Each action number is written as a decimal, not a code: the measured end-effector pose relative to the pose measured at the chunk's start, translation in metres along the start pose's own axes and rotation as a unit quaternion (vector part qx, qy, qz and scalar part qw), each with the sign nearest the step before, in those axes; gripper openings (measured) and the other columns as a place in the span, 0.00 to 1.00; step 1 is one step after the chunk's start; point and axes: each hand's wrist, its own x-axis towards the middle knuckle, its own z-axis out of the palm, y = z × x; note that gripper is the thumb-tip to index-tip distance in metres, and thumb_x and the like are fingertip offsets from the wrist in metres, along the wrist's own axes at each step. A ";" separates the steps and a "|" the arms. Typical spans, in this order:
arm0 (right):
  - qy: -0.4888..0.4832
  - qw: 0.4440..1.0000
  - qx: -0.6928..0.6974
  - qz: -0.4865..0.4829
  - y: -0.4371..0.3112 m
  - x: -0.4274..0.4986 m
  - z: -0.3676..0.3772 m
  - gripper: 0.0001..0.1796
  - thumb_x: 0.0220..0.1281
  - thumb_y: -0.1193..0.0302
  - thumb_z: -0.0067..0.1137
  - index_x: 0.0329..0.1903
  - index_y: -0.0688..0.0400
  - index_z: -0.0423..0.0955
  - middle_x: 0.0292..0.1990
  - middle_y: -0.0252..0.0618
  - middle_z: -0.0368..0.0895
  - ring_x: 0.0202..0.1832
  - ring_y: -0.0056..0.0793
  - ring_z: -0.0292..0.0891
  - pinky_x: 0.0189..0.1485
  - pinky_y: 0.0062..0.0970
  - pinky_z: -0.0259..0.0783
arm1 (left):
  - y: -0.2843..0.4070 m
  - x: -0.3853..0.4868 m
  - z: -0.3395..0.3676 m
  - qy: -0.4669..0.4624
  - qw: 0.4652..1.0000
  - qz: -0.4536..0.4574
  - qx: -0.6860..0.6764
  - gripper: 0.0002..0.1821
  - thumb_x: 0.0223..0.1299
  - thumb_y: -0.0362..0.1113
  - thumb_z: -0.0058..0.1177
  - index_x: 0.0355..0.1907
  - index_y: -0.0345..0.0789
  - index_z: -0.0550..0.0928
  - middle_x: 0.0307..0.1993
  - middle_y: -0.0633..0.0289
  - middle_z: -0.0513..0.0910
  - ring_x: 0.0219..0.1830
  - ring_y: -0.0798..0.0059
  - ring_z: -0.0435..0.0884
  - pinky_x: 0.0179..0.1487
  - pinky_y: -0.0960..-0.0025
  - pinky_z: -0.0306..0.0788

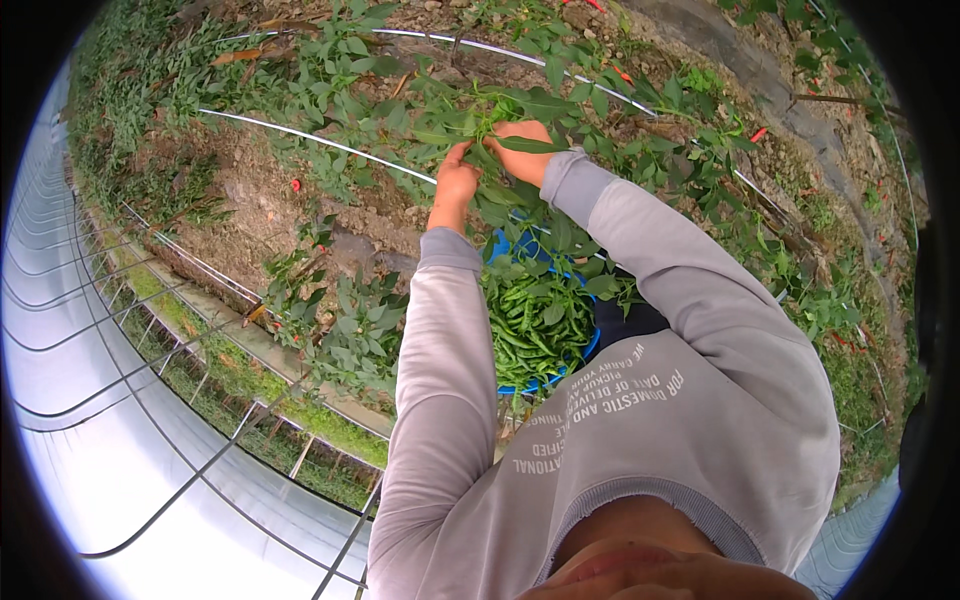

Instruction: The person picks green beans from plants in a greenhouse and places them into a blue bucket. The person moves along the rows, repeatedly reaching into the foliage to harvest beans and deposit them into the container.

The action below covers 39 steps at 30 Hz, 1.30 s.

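Note:
My left hand [456, 187] is raised among the leaves of a chili pepper plant [480, 112], its index finger touching the foliage near the stem. Whether its fingers pinch anything is hard to make out. Just right of it, my right hand [529, 150] is curled closed on the plant's leafy top, with a long leaf lying across its back. What sits inside that grip is hidden. Below both hands, close to my body, a blue plastic basket [596, 341] holds a heap of long green chili peppers [536, 322]. Leaves overhang part of the basket.
White drip-irrigation pipes [322, 142] run along the rows. More pepper plants [360, 322] grow on both sides, with bare soil [255, 172] between. Red chilies [759, 135] lie scattered about. Metal hoops [202, 469] of a plastic-film greenhouse wall [112, 480] curve along the left.

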 end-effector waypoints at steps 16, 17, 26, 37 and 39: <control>-0.228 0.876 0.324 0.275 0.023 -0.009 -0.020 0.09 0.58 0.65 0.56 0.33 0.58 0.77 0.25 0.41 0.77 0.27 0.35 0.72 0.27 0.35 0.64 | -0.026 0.009 0.037 -0.018 0.991 0.128 -0.036 0.09 0.63 0.28 0.52 0.46 0.30 0.77 0.25 0.64 0.80 0.23 0.79 0.76 0.28 0.75 0.69; -0.196 0.821 0.420 0.334 0.019 -0.018 -0.026 0.09 0.57 0.65 0.56 0.31 0.58 0.77 0.23 0.37 0.76 0.25 0.29 0.70 0.25 0.32 0.61 | -0.028 0.010 0.037 -0.002 0.990 0.138 -0.010 0.09 0.64 0.28 0.52 0.46 0.30 0.77 0.26 0.64 0.81 0.23 0.79 0.76 0.29 0.75 0.69; -0.167 0.674 0.662 0.283 0.040 -0.067 -0.066 0.14 0.70 0.64 0.48 0.35 0.60 0.75 0.36 0.39 0.80 0.27 0.24 0.71 0.33 0.27 0.67 | -0.039 0.015 0.029 0.006 0.995 0.095 -0.026 0.19 0.65 0.28 0.52 0.58 0.31 0.70 0.37 0.60 0.83 0.27 0.78 0.78 0.30 0.73 0.73; 0.076 0.949 0.221 0.213 0.019 -0.072 -0.062 0.20 0.50 0.69 0.65 0.48 0.58 0.77 0.35 0.47 0.82 0.41 0.48 0.79 0.41 0.42 0.73 | -0.038 0.038 0.015 -0.027 0.987 0.146 0.061 0.12 0.64 0.34 0.54 0.35 0.23 0.75 0.31 0.51 0.82 0.28 0.70 0.79 0.28 0.67 0.74; 0.103 0.971 0.184 0.109 0.013 -0.063 -0.062 0.24 0.45 0.71 0.64 0.50 0.55 0.78 0.36 0.47 0.82 0.41 0.50 0.79 0.41 0.44 0.74 | -0.037 0.041 0.016 -0.014 0.985 0.153 0.081 0.12 0.63 0.32 0.54 0.37 0.22 0.74 0.32 0.50 0.82 0.28 0.69 0.79 0.28 0.66 0.74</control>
